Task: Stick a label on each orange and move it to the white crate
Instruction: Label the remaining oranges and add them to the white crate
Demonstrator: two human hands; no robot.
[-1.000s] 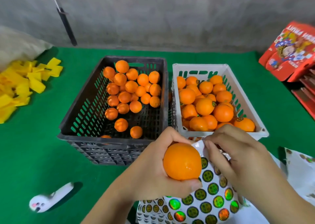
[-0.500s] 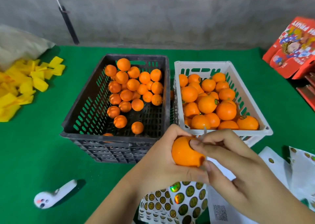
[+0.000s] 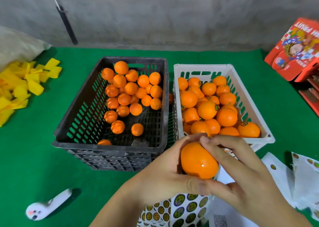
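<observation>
Label going onto orange, right hand off the sheet now.
Left hand [image 3: 165, 173] fingers clamp the orange [image 3: 198, 161] just before the white crate [image 3: 269, 137]; right hand [image 3: 241, 171] fingers press its top, sticker unseen; crate move looks next.

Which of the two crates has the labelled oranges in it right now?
The white crate, right of the black crate. Several of its oranges show round dark stickers, such as the middle one; the black crate's oranges show none.
</observation>
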